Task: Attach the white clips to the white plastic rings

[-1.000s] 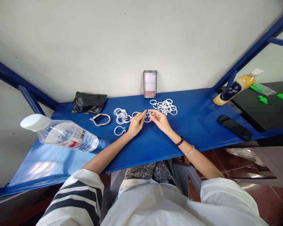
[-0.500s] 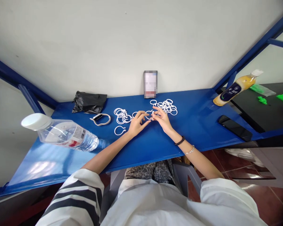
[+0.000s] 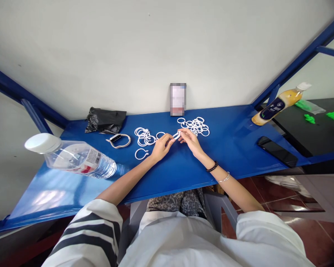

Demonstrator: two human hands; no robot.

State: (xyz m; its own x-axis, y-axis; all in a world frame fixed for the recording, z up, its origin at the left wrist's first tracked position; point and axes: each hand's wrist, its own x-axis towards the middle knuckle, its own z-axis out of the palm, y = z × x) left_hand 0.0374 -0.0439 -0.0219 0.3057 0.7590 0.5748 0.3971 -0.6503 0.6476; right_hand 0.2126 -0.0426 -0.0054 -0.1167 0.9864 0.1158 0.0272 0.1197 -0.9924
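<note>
My left hand [image 3: 160, 146] and my right hand [image 3: 191, 141] meet over the middle of the blue table [image 3: 233, 148]. Both pinch one white plastic ring [image 3: 176, 135] between their fingertips, just above the tabletop. A heap of loose white rings [image 3: 196, 126] lies just beyond my right hand. Another cluster of white rings [image 3: 144, 136] lies left of my left hand, with a single open ring [image 3: 141, 154] nearer to me.
A phone [image 3: 177, 99] leans on the wall behind the rings. A black bag [image 3: 105, 120] and a white wristband [image 3: 118, 140] lie at the left. A water bottle [image 3: 72, 157] lies near left. A juice bottle [image 3: 280, 102] and a dark phone [image 3: 277, 151] are at the right.
My right hand reached to the heap of rings and came back. Both hands now pinch one ring between them, turned edge-on.
</note>
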